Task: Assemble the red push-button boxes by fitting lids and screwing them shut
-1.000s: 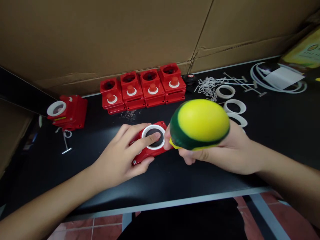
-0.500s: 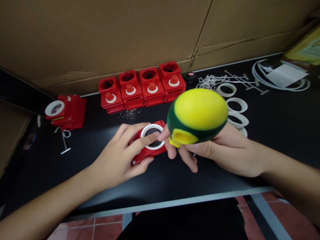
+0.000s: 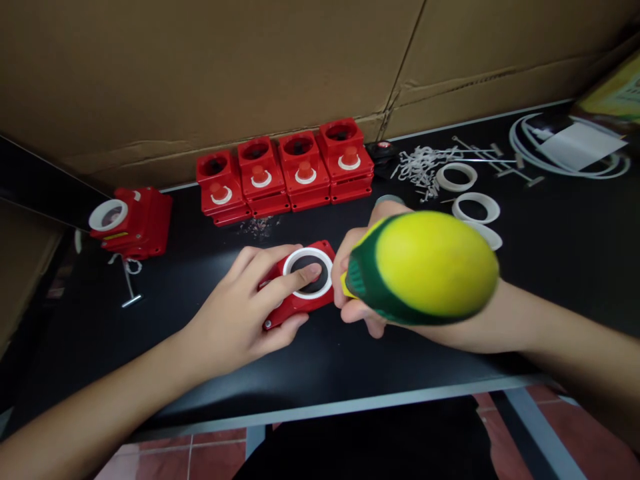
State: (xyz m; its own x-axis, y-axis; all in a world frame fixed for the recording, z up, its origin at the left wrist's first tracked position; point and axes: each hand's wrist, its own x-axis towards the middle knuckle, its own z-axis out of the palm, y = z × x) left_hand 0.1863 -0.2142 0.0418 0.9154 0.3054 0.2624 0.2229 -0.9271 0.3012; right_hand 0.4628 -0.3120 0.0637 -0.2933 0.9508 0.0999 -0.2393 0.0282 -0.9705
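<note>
The left hand [image 3: 240,313] clamps a flat red housing [image 3: 295,293] down on the black table [image 3: 320,360], thumb under its near edge and forefinger resting inside the white ring [image 3: 307,272] seated on its top face. Just to the right of that hold, the right hand [image 3: 365,267] is wrapped around a bulbous yellow and green tool handle [image 3: 425,267], whose narrow end points at the housing's right edge. Beyond both hands, a row of four red boxes [image 3: 285,173] lines the cardboard wall [image 3: 250,73], and loose white rings [image 3: 475,207] lie behind the right wrist.

Glossy red plastic housing [image 3: 295,293], matt cardboard wall [image 3: 200,73]
</note>
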